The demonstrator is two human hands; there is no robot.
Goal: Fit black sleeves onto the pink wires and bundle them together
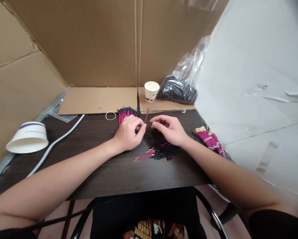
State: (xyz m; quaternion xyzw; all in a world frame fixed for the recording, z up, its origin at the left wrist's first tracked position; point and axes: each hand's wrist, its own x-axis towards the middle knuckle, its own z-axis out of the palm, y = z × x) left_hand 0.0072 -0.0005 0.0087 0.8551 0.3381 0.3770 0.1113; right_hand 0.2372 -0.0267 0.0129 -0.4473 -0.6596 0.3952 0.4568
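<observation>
Pink wire (146, 119), 1 pc. w/ dark upper end, leans upright over the table (109, 179) between our hands. L hand (130, 132): grip clamped on its lower part, thumb vs. index. R hand (172, 131): grip slightly apart, fingers curled, nothing visible in it, just beside the wire. For good control we should pinch close to the working end, hold the wire straight, avoid bending it, & keep our wrists clear of the black pieces (166, 153) and upright bundle (122, 115).
</observation>
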